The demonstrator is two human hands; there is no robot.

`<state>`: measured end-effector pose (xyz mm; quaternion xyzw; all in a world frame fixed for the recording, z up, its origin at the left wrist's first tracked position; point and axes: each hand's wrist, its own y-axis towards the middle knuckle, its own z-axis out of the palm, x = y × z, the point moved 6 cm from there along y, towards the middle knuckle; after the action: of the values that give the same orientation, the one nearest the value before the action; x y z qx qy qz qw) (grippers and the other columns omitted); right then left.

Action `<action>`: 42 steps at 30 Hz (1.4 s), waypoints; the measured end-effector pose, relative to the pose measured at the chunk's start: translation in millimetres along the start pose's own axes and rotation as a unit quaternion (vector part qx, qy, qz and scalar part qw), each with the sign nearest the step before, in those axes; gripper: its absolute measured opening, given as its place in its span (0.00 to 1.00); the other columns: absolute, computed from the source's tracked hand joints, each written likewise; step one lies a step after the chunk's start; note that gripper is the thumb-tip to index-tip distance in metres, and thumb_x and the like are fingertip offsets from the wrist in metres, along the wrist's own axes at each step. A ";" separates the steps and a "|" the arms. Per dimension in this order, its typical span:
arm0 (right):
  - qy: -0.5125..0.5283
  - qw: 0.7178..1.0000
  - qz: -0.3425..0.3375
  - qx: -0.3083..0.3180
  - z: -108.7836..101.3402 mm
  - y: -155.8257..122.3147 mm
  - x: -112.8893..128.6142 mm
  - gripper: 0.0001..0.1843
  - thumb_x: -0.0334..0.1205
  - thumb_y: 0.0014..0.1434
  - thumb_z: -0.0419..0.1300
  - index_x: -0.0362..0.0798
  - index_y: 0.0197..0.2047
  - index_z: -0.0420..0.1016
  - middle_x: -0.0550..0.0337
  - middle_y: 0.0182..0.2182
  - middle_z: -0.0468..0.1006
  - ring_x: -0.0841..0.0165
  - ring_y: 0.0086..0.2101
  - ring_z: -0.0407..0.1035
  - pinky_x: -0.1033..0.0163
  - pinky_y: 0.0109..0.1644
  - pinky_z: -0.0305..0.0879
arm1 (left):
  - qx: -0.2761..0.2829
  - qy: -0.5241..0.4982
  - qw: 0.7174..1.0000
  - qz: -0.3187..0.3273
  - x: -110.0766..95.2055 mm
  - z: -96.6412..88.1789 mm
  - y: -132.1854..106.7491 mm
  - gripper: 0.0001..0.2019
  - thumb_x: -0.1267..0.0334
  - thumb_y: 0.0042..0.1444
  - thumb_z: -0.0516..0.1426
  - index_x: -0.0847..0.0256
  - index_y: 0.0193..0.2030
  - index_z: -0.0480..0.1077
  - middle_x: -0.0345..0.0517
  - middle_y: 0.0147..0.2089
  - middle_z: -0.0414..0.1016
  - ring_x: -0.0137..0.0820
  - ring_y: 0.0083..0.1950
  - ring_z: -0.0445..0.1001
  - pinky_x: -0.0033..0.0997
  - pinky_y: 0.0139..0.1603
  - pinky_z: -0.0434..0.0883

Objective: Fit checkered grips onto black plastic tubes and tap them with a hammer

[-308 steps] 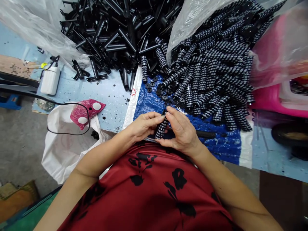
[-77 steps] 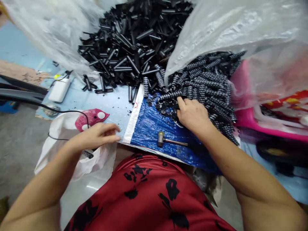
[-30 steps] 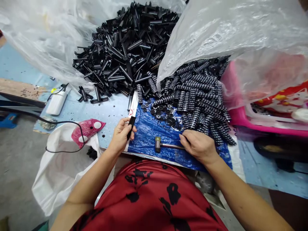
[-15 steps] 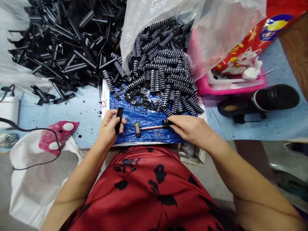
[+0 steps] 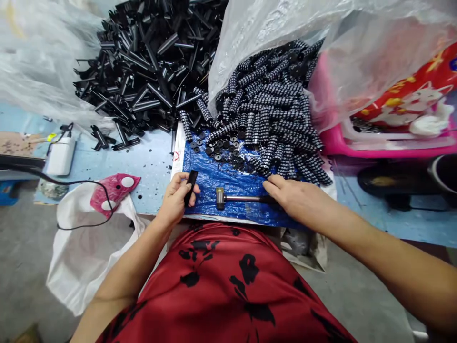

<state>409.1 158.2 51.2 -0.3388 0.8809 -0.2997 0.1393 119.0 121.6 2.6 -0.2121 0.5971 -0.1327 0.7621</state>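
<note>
My left hand (image 5: 178, 197) is closed around a short black plastic piece (image 5: 191, 186), held tilted upright between thumb and fingers. My right hand (image 5: 291, 193) has its fingers bent together at the lower edge of the roller pile, over the handle end of a small hammer. Whatever is in those fingers is hidden from me. The hammer (image 5: 243, 198) lies flat, its metal head pointing toward my left hand. Behind it are small black discs (image 5: 218, 156) and a heap of black rollers (image 5: 255, 126) with rows of light squares. All rest on a blue plastic sheet (image 5: 205, 209).
Black plastic parts (image 5: 143, 71) form a large heap at back left. A pink basket (image 5: 389, 152) with a red packet (image 5: 410, 95) stands right, beside a dark bottle (image 5: 392, 183). A cable (image 5: 85, 182) crosses a white bag (image 5: 82, 257) at left.
The view has swung left, so everything sits further right. A roller end that showed at my right fingertips is out of sight now. My left hand keeps the black piece.
</note>
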 end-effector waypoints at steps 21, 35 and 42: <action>0.017 0.925 0.011 -0.379 -7.8 -33.6 -23.8 0.19 0.40 0.70 0.58 0.47 0.62 0.74 0.57 0.45 0.79 0.75 0.34 0.69 0.64 0.35 0.58 | 0.249 0.499 0.706 0.436 23.4 124.6 -26.6 0.13 0.71 0.68 0.48 0.65 0.55 0.67 0.55 0.41 0.77 0.41 0.41 0.73 0.42 0.41 0.67; 0.055 0.812 -0.048 -0.579 -8.6 -15.7 12.9 0.07 0.37 0.70 0.58 0.44 0.42 0.77 0.55 0.38 0.81 0.74 0.37 0.72 0.67 0.42 0.68 | 0.091 -0.031 0.994 -0.060 8.8 68.7 10.7 0.18 0.55 0.56 0.64 0.61 0.44 0.62 0.36 0.27 0.72 0.20 0.18 0.58 0.22 0.20 0.53; 0.072 0.838 0.034 -0.540 -11.3 -20.8 7.0 0.13 0.38 0.73 0.53 0.44 0.45 0.79 0.52 0.40 0.83 0.70 0.42 0.76 0.66 0.49 0.72 | 0.142 -0.003 0.989 -0.039 4.4 89.3 17.9 0.22 0.47 0.58 0.68 0.65 0.39 0.69 0.40 0.29 0.74 0.18 0.19 0.61 0.23 0.19 0.56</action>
<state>409.6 146.1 72.7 -0.3077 0.9213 0.2055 -0.1194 205.5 150.0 7.9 -0.1249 0.5616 -0.2450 0.7803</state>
